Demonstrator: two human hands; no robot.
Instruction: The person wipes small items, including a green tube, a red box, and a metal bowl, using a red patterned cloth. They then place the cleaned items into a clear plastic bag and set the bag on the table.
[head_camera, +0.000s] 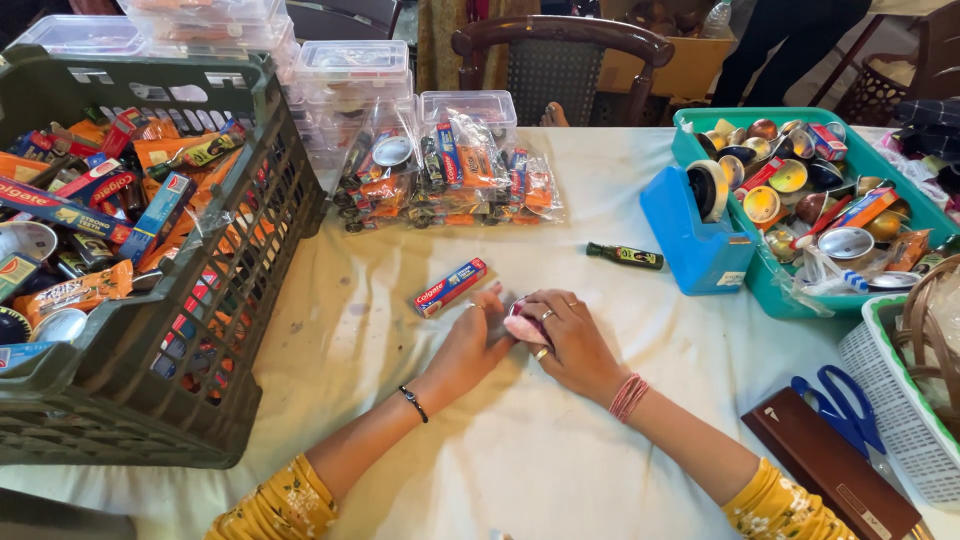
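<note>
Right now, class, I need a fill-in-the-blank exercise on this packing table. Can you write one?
1. Both hands meet over a small ____ object.
2. The blue-handled scissors lie on a ____ case.
3. The little dark glass bottle lies on its ____.
4. The red-and-blue toothpaste box lies nearest the ____ hand.

Missing: pink; brown; side; left

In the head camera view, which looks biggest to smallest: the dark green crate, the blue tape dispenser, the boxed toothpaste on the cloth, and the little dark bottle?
1. Dark green crate, by far the largest, though it also sits nearest the camera.
2. Blue tape dispenser.
3. Toothpaste box and little dark bottle: these look close in length; the box seems slightly bulkier, but I would not rank them firmly.
</note>
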